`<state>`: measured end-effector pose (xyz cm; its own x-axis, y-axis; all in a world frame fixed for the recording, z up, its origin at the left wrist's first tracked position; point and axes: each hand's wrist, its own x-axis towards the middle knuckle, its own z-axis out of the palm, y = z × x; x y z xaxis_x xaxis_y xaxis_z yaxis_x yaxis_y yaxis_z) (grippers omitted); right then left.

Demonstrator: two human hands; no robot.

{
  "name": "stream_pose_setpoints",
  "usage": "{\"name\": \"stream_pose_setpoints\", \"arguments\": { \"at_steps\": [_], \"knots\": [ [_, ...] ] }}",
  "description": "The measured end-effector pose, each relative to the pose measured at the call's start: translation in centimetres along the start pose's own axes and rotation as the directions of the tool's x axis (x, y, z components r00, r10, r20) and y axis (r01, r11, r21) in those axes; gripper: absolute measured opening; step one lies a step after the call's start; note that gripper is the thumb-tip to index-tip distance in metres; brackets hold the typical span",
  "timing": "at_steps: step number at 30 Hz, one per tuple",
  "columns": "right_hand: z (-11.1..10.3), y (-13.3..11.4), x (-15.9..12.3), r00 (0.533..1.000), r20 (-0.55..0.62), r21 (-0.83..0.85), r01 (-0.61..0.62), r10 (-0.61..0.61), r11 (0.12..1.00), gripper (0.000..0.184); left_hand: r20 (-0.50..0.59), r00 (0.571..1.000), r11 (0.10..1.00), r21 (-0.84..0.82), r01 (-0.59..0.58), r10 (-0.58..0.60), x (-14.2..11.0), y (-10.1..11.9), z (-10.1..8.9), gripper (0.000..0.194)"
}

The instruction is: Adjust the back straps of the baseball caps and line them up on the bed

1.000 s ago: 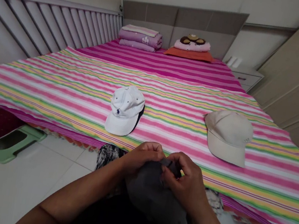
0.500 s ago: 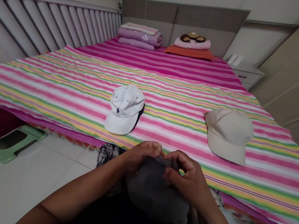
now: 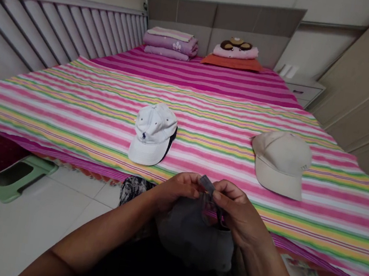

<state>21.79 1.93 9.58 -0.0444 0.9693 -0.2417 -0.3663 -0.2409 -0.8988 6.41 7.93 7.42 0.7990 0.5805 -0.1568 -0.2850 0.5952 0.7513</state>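
white cap (image 3: 153, 134) and beige cap (image 3: 280, 164) lie on the striped bedsheet (image 3: 232, 103).

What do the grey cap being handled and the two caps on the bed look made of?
The grey cap looks like matte woven fabric, probably cotton, as its crown sits soft and creased. The white cap seems cotton too, with a dull finish and stitched panels. The beige cap looks like similar matte fabric; the exact fibre can't be confirmed.

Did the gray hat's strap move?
Yes, the strap of the gray hat went up, closer to the white hat than it was.
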Motion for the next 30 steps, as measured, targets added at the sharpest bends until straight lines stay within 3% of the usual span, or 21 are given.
{"name": "stream_pose_setpoints", "arguments": {
  "at_steps": [8,13,18,23,30],
  "knots": [
    [-0.3,0.5,0.5,0.998,-0.024,0.111,-0.049,0.052,0.993,0.025,-0.071,0.987,0.987,0.063,0.146,-0.142,0.2,0.0,0.0,0.022],
    [-0.5,0.6,0.8,1.0,-0.007,0.139,-0.015,0.016,0.99,0.022,-0.097,0.979,0.982,0.042,0.185,-0.18,0.3,-0.1,0.1,0.019],
    [-0.5,0.7,0.9,0.998,-0.008,0.147,0.055,-0.054,0.988,0.02,-0.095,0.98,0.983,0.032,0.18,-0.177,0.1,-0.4,-0.1,0.019],
    [-0.5,0.9,0.8,0.998,0.021,0.166,0.05,-0.054,0.985,0.022,-0.051,0.987,0.988,-0.007,0.153,-0.153,0.2,-0.6,-0.1,0.018],
    [-0.4,1.0,0.6,0.996,0.035,0.182,0.073,-0.08,0.981,0.023,-0.084,0.992,0.995,0.03,0.098,-0.095,0.4,-1.1,-0.1,0.016]
  ]
}}
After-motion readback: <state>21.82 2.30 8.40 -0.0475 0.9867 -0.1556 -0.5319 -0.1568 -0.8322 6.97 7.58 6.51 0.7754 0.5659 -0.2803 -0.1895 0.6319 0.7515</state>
